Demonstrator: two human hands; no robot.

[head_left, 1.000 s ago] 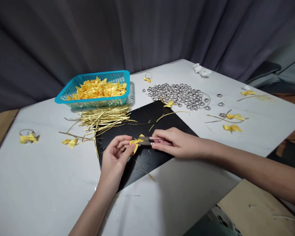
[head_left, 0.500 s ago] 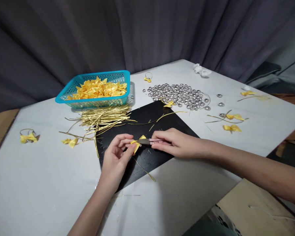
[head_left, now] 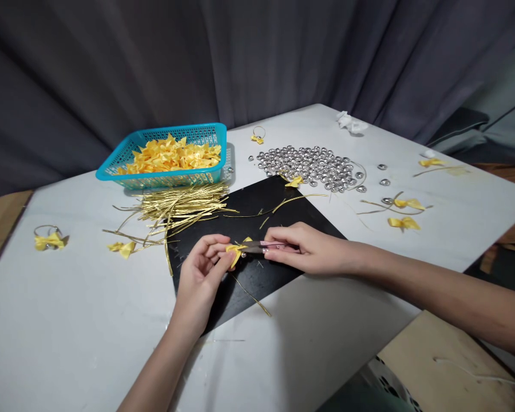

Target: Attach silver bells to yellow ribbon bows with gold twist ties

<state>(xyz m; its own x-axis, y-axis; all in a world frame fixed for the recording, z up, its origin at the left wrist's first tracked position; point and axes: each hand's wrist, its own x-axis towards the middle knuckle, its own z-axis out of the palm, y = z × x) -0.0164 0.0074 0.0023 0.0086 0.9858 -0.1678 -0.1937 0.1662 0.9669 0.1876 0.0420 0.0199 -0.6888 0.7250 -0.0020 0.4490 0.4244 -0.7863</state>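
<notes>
My left hand (head_left: 203, 274) is closed, pinching a yellow ribbon bow (head_left: 235, 252) between thumb and fingers over the black board (head_left: 240, 297). A small silver bead (head_left: 243, 255) shows at the bow's lower side. Closed from the other side, my right hand (head_left: 298, 247) grips a small tool with a pink handle and dark pointed metal tip (head_left: 253, 247). That tip touches or overlaps the bow; the handle is partly hidden by my fingers. Below the bow, a thin gold wire (head_left: 253, 297) trails toward the board's near edge.
A blue basket (head_left: 163, 177) of yellow bows stands behind a bundle of gold wires (head_left: 182, 201). Silver beads (head_left: 309, 166) lie heaped behind the board. Loose bows with wires (head_left: 407, 204) are at right, and a bow with a wire loop (head_left: 49, 239) at left.
The bow and the tool tip have shifted very slightly left, with my left fingertips. Both hands keep their holds, and nothing else on the table has moved.
</notes>
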